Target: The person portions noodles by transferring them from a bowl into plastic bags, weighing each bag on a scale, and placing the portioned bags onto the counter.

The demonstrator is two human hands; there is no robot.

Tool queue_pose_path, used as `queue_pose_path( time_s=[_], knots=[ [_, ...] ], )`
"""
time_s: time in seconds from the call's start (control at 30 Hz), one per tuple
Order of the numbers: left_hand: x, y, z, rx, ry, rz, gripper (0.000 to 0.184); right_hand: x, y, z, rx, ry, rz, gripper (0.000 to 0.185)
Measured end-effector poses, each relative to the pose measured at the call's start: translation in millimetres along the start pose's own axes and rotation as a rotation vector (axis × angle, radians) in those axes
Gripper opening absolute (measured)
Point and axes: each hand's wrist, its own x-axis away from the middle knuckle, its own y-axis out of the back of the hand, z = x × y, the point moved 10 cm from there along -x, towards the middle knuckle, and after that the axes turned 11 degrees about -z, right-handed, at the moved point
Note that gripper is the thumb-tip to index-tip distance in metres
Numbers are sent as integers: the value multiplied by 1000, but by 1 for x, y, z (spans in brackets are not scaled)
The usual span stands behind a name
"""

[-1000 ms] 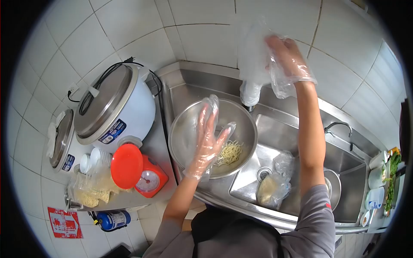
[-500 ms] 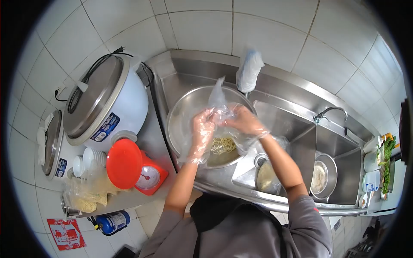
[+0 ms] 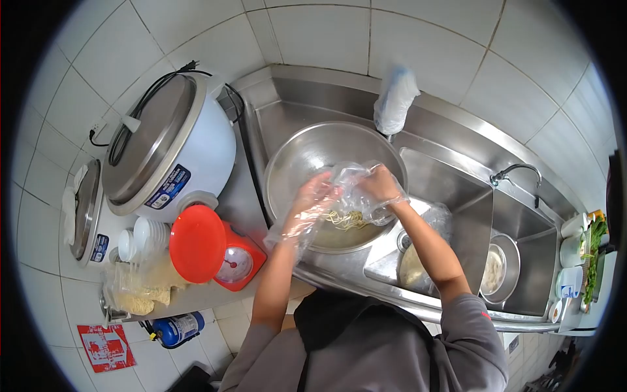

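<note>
Over a wide steel bowl [image 3: 297, 150], my left hand [image 3: 312, 199] wears a loose clear plastic glove that reaches past the wrist. Its fingers are slightly blurred and touch a bunch of thin clear plastic [image 3: 351, 175] between the hands. My right hand [image 3: 382, 185] has its fingers curled into that same plastic, which also wraps about its wrist; whether this is a second glove or a bag I cannot tell. Below the hands, pale yellow noodles [image 3: 349, 220] lie in the bowl's near side.
Left of the bowl stand a red scale [image 3: 238, 261], a large rice cooker [image 3: 212, 144], white bowls [image 3: 150, 232] and bagged noodles [image 3: 137, 300]. To the right, a steel sink [image 3: 450, 196] holds a plastic bag [image 3: 413, 264]; a pot [image 3: 499, 268] sits beyond, below a faucet [image 3: 516, 171].
Both hands have moved slightly apart. The plastic that stood up in a point above them has dropped and now stretches between them. The whole view has shifted a little to the right.
</note>
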Motion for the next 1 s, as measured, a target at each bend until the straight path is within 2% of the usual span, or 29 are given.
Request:
queue_pose_path(
  time_s=[0.1,0.13,0.23,0.27,0.37,0.4,0.5,0.53,0.6,0.63,0.67,0.7,0.77,0.8,0.87,0.97,1.0],
  knots=[
    [-17,-4,32,-53,-13,75,30,1,-7,6,91,8,-54,26],
    [-16,0,28,162,35,18,24,1,-2,11,126,43,-72,24],
    [-10,3,28,682,299,63,18,3,7,23,193,153,-97,22],
    [-12,2,38,895,395,141,20,1,6,22,191,199,-88,21],
    [2,3,26,1007,460,31,22,-14,-10,16,170,229,-28,24],
    [-2,16,18,754,272,24,19,-20,-16,15,159,223,-5,27],
    [-12,54,11,-83,-203,-100,17,-15,-47,37,177,189,425,26],
    [-11,68,14,-161,-384,-212,11,-11,-60,34,183,228,489,27],
    [0,84,-5,-503,-469,-318,7,2,-91,21,198,314,619,30],
    [4,90,-12,-673,-503,-368,5,12,-98,29,298,330,617,31],
    [3,95,-5,-566,-584,-389,6,28,-104,48,399,342,615,32],
    [0,96,6,-556,-493,-379,6,38,-110,57,500,355,613,34],
    [-1,103,30,-540,-301,-366,8,54,-137,0,786,512,818,44],
    [0,105,33,-521,-355,-372,12,61,-138,-28,938,591,919,50],
    [4,100,34,-567,-470,-360,17,51,-98,-14,921,358,936,44],
    [10,84,23,-722,-642,-351,23,25,-48,18,1008,236,618,39],
    [9,83,24,-741,-619,-353,23,32,-56,17,968,320,616,38]
  ],
)
